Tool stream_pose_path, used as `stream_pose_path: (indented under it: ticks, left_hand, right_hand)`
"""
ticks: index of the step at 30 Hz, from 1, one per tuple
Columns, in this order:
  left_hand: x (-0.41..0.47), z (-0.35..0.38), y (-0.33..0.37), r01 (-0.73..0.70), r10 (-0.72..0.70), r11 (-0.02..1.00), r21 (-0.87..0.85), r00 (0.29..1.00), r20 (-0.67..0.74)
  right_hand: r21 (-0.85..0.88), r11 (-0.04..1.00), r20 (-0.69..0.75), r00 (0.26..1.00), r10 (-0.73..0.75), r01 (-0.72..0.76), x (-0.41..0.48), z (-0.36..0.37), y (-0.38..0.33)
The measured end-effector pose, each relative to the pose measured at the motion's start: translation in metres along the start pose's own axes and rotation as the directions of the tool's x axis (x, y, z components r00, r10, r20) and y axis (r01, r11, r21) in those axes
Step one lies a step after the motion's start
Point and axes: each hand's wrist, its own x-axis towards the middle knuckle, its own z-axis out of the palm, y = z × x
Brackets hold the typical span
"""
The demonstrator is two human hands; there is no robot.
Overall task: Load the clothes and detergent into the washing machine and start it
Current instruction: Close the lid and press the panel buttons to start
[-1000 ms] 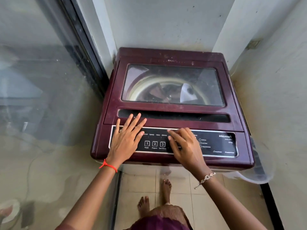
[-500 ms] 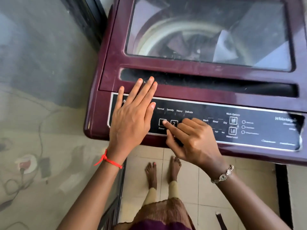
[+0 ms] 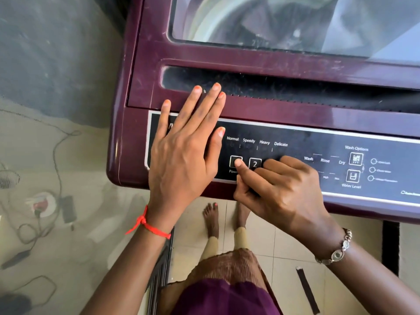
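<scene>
A maroon top-loading washing machine [image 3: 141, 64] fills the upper frame, its glass lid [image 3: 284, 21] down, with the drum and dim shapes of clothes showing through. My left hand [image 3: 184, 153] lies flat, fingers spread, on the left end of the black control panel [image 3: 295, 153]. My right hand [image 3: 279, 189] is curled, its index fingertip touching the Power button [image 3: 234, 159], beside the button marked 2 [image 3: 254, 164]. Neither hand holds anything.
A glass pane [image 3: 56, 110] stands at the left, reflecting cables and a plug. Beige floor tiles [image 3: 284, 253] and my bare feet [image 3: 211, 218] are below the machine. A dark strip [image 3: 305, 289] lies on the tiles at the right.
The camera has come much closer to the panel. My right hand slid left from the middle of the panel and its index finger now rests on the Power button. The left hand stayed flat.
</scene>
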Motion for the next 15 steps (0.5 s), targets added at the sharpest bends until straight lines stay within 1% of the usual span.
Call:
stream_pose_path:
  ticks: [6, 8, 10, 12, 15]
  left_hand:
    - [-0.001, 0.001, 0.002, 0.002, -0.002, 1.0, -0.002, 1.0, -0.01]
    - [-0.002, 0.001, 0.003, -0.004, 0.004, 1.0, 0.001, 1.0, -0.014]
    - [-0.001, 0.002, 0.003, -0.004, 0.004, 1.0, 0.0, 1.0, -0.016]
    - [-0.002, 0.002, 0.003, -0.004, 0.004, 1.0, -0.002, 1.0, -0.016]
    - [-0.002, 0.002, 0.004, -0.007, 0.007, 1.0, -0.003, 1.0, -0.018]
  right_hand:
    - [-0.019, 1.0, -0.053, 0.998, 0.024, -0.025, -0.001, 0.002, -0.002]
    - [0.025, 0.999, -0.091, 0.995, 0.028, -0.026, -0.005, 0.002, -0.003]
    - [0.108, 0.994, -0.157, 0.986, 0.05, -0.034, -0.009, 0.001, -0.004]
    - [0.218, 0.973, -0.234, 0.964, 0.129, -0.077, -0.012, -0.002, -0.005]
    - [0.362, 0.915, -0.312, 0.901, 0.301, -0.18, -0.013, -0.007, -0.005]
